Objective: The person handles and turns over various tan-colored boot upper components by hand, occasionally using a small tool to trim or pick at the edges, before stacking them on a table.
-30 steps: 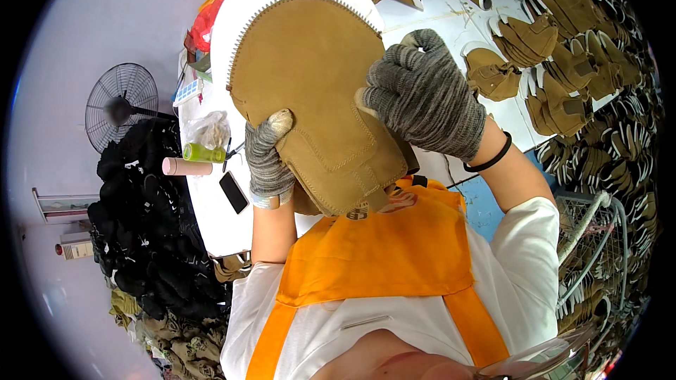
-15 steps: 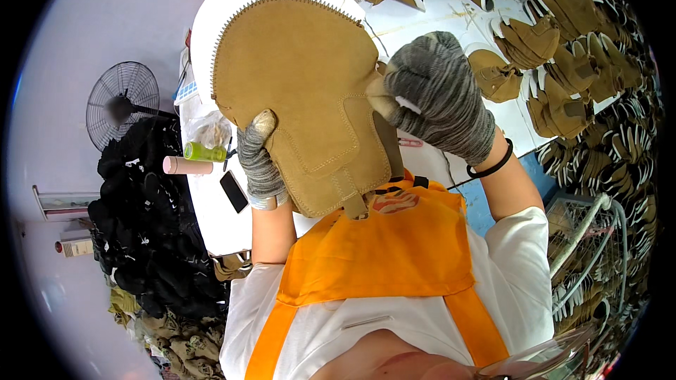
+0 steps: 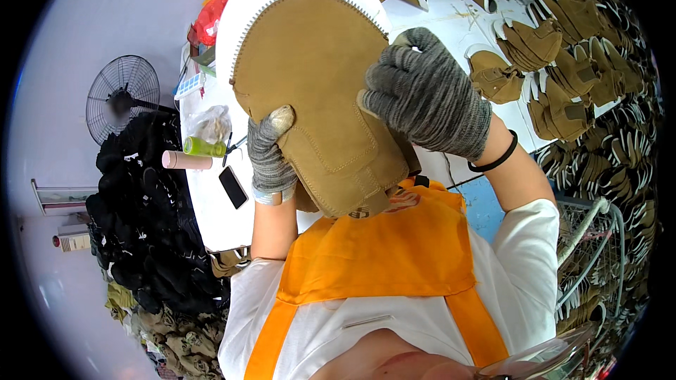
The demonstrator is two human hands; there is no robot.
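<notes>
Tan suede boot upper (image 3: 317,91) gripped between left hand (image 3: 269,155), right hand (image 3: 426,98).

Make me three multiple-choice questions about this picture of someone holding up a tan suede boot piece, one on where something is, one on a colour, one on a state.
1. Where does the phone lie?
A. on the white table, left of the left hand
B. in the right hand
C. on the fan

2. What colour is the apron?
A. blue
B. orange
C. black

3. How is the tan boot piece held?
A. lying flat on the table
B. by one hand only
C. raised, gripped by both gloved hands

Answers:
1. A, the dark phone rests on the tabletop beside the left hand, near a pink tube.
2. B, the bib over the white shirt is orange.
3. C, the left hand grips its left edge and the right hand its right side, with the piece lifted off the table.
</notes>
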